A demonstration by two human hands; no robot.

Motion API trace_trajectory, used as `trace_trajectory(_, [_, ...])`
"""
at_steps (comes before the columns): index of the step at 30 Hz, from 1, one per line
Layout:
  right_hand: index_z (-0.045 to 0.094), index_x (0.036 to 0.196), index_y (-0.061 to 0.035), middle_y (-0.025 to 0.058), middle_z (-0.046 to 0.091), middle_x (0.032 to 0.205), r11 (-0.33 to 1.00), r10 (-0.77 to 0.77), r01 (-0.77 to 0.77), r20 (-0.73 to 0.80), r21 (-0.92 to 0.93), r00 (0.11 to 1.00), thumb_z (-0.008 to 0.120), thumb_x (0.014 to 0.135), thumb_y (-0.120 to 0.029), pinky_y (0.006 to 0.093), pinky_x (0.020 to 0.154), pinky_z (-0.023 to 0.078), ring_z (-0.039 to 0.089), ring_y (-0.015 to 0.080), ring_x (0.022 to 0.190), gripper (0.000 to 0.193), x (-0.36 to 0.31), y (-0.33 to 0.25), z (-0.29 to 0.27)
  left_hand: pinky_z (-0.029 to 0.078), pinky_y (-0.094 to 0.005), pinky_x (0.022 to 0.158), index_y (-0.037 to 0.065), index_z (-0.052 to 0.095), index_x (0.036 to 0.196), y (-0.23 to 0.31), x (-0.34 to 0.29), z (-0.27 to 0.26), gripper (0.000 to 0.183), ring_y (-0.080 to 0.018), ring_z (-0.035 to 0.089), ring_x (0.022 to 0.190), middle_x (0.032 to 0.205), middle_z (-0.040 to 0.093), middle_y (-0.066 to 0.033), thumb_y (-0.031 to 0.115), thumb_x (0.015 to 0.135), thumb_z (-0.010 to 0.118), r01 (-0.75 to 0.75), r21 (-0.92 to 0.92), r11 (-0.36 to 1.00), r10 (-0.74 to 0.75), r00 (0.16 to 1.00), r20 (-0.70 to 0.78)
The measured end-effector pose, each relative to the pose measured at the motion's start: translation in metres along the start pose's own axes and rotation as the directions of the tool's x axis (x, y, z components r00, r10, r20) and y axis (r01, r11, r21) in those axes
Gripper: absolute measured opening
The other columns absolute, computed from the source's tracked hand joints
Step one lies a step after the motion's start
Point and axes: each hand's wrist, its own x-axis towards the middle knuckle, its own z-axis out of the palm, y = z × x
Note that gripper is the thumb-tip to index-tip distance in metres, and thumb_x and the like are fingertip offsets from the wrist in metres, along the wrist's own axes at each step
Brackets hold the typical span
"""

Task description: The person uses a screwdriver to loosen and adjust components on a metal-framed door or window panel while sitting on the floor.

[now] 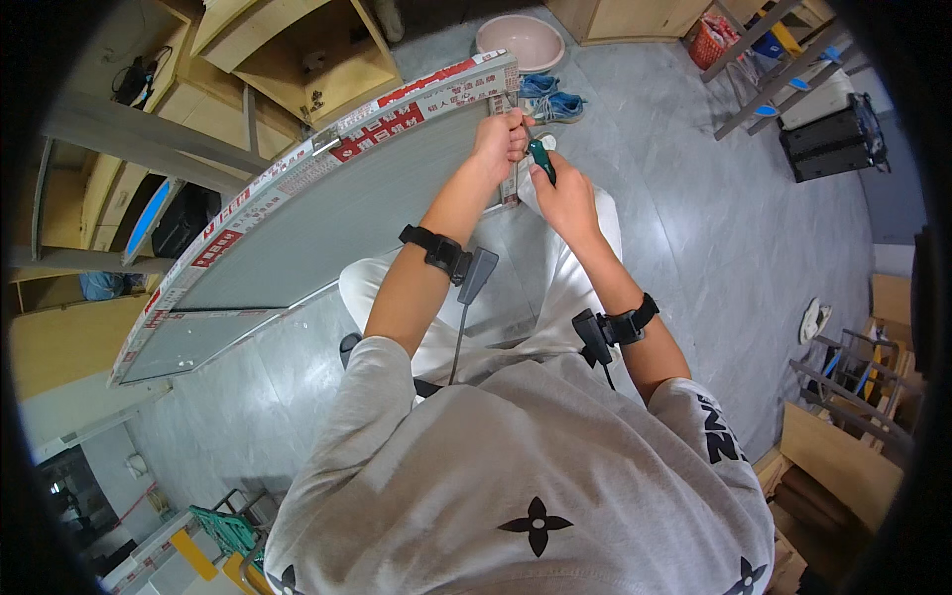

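A long screened panel (337, 198) stands tilted on its edge at my left, its frame (397, 104) wrapped in red and white printed film. My right hand (569, 203) is closed round the dark green handle (541, 162) of what looks like a screwdriver, pointing up toward the panel's short end. Beside that end, my left hand (500, 142) is closed with its fingers curled in, close to the tool's tip. What those fingers hold is hidden. A small metal latch (325, 146) sits on the frame's long edge.
A pink basin (520, 45) and blue shoes (551, 104) lie beyond the panel's end. Wooden cabinets (297, 59) and grey metal bars (149, 139) line the left. A black crate (833, 139) stands at the far right. Grey floor tiles (714, 258) extend on my right.
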Motion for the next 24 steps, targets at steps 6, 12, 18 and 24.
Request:
trace_trajectory(6, [0.058, 0.112, 0.001, 0.0169, 0.059, 0.086, 0.967, -0.247, 0.221, -0.255, -0.128, 0.935, 0.062, 0.079, -0.013, 0.0452, 0.063, 0.048, 0.059, 0.0396, 0.069, 0.036, -0.009, -0.004, -0.001, 0.016, -0.0228, 0.038, 0.004, 0.053, 0.085, -0.001, 0.002, 0.008, 0.027, -0.0045, 0.02, 0.04, 0.052, 0.03, 0.008, 0.025, 0.098, 0.042, -0.007, -0.073, 0.997, 0.003, 0.999, -0.051])
trace_trajectory(12, [0.058, 0.115, -0.0008, 0.0151, 0.059, 0.078, 0.927, -0.216, 0.149, -0.164, -0.345, 0.962, 0.063, 0.083, -0.015, 0.0412, 0.055, 0.048, 0.059, 0.0352, 0.061, 0.036, -0.004, -0.006, 0.001, 0.016, -0.0234, 0.038, 0.004, 0.052, 0.086, -0.004, 0.011, 0.004, 0.024, -0.0053, 0.02, 0.04, 0.052, 0.029, 0.0075, 0.023, 0.097, 0.043, -0.016, -0.122, 0.992, 0.012, 0.999, -0.037])
trace_trajectory(18, [0.063, 0.111, -0.003, 0.0119, 0.06, 0.067, 0.997, -0.045, 0.056, -0.188, 0.057, 0.981, 0.06, 0.087, -0.016, 0.0337, 0.047, 0.044, 0.054, 0.0234, 0.048, 0.028, 0.002, 0.0, 0.012, 0.016, -0.0223, 0.038, 0.004, 0.051, 0.084, -0.003, 0.013, -0.005, 0.024, -0.0046, 0.021, 0.04, 0.052, 0.029, 0.0073, 0.023, 0.097, 0.045, -0.004, -0.162, 0.987, 0.007, 1.0, 0.018])
trace_trajectory(24, [0.055, 0.109, -0.0046, 0.0028, 0.055, 0.071, -0.22, 0.274, -0.613, 0.651, 0.759, 0.708, 0.053, 0.092, -0.023, 0.0205, 0.037, 0.028, 0.037, 0.0072, 0.041, 0.025, 0.013, 0.002, -0.003, 0.016, -0.0214, 0.038, 0.004, 0.051, 0.082, 0.006, 0.008, -0.001, 0.024, -0.0037, 0.022, 0.041, 0.051, 0.029, 0.0078, 0.023, 0.097, 0.047, -0.003, -0.168, 0.986, 0.01, 0.999, 0.042])
